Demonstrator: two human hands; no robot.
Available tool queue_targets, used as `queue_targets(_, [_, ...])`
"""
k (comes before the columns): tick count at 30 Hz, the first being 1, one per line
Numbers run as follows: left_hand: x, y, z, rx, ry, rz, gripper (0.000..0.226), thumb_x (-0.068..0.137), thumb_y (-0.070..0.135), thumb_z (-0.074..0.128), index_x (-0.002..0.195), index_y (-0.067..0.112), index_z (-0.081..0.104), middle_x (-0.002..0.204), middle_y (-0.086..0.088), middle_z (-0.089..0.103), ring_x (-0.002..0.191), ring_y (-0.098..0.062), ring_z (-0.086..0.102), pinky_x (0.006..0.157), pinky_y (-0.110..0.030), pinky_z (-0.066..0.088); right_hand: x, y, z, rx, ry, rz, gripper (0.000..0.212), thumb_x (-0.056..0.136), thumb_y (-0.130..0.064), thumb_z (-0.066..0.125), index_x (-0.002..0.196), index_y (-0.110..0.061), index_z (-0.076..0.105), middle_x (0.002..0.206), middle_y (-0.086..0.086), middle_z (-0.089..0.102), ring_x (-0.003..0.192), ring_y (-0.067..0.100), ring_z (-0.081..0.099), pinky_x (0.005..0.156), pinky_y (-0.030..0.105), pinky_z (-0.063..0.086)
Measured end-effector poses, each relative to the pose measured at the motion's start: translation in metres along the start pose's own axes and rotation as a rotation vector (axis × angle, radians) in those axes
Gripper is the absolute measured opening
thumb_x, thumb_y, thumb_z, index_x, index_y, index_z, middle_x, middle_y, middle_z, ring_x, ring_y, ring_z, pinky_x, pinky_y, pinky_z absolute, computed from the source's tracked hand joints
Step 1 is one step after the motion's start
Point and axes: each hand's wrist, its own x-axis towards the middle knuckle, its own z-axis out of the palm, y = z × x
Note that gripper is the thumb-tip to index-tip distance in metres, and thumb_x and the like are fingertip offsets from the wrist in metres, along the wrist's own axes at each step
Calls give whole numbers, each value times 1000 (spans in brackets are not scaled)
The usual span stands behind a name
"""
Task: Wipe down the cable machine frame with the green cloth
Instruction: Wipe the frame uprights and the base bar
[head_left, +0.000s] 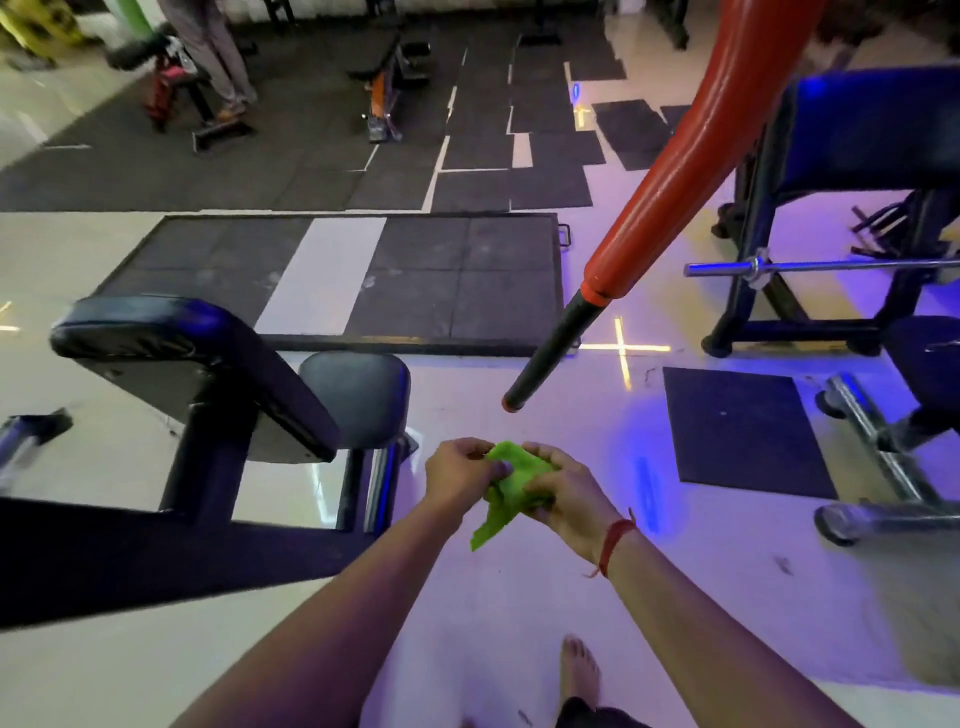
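A bright green cloth is bunched between both my hands at the lower centre of the head view, one corner hanging down. My left hand pinches its left side with curled fingers. My right hand, with a red thread on the wrist, grips the right side. Above the hands, a curved orange machine bar with a black handle end slopes down from the upper right, apart from the cloth.
A black padded seat and backrest on a black frame stand at the left. A blue bench with a chrome barbell is at the right. Black mats lie on the tiled floor. A person's legs show far back left.
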Motion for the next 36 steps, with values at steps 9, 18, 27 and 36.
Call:
queue_targets(9, [-29,29,-77,-135,257,81,30,73,56,68,83,30,78,86,7,77,89,-19,72,87,-34,57,13,-44,62,-569,-108,-178,35,77,-50,78,91,-18,75,91,9,77,92,31,74,79,46,63])
queue_targets(18, [-100,101,-169,251,710,212,31,83,18,73,113,27,76,98,5,77,81,-6,68,81,-21,53,38,-131,168,-454,-504,-14,39,85,-24,78,111,4,71,101,26,73,88,38,72,80,47,60])
queue_targets(27, [-183,209,-249,522,937,314,22,85,22,62,101,24,78,103,3,75,97,-13,67,86,-25,50,-44,-237,290,-262,-630,-246,27,97,-17,59,111,5,67,98,29,72,81,36,71,63,38,59])
queue_targets(36, [-278,340,-344,857,1203,510,28,94,21,54,113,15,74,122,-6,71,113,-25,65,100,-37,50,-141,-348,414,-48,-782,-564,37,104,-22,45,87,-4,72,77,20,73,75,32,67,77,38,52])
